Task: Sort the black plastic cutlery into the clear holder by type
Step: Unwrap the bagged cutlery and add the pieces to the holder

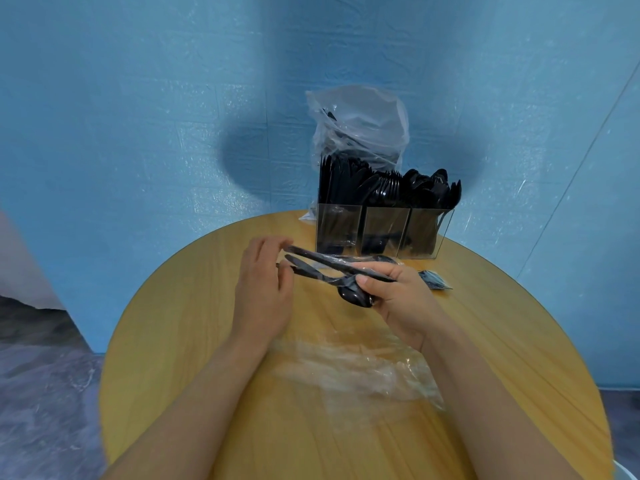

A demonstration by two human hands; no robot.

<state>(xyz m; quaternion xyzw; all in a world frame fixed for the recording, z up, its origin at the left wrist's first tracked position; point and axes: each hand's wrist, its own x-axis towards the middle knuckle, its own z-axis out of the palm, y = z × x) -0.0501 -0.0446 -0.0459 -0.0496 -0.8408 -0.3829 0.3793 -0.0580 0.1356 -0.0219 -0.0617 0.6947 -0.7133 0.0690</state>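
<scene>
Two hands met over the middle of the round wooden worktop (166, 341), working on one small bundle of black cutlery (332, 268) that seemed wrapped in clear film. The fingers (375, 276) of the right hand (398, 299) were curled round the bowl end, where a spoon (355, 296) showed below the thumb. The left hand (265, 289) pinched the handle ends between fingertips and thumb, as if drawing a piece free or peeling the wrap back. Which of the two it was could not be told.

Just beyond the hands stood the clear holder (382, 230), with three compartments side by side, all already crowded with black pieces: knives appeared to fill the left one, forks the middle, spoons the right. Behind it a crumpled plastic bag (360, 129) rose against the blue wall. A small wrapped packet (434, 280) lay on the worktop right of the right hand, and a loose sheet of clear film (353, 368) lay between the forearms.

The step in hand looked like unpacking and separating a set before sorting. The next move would call for freeing one piece from the wrap, reading its type, then lifting it to the matching compartment and sliding it in handle-down among the tightly packed others.
</scene>
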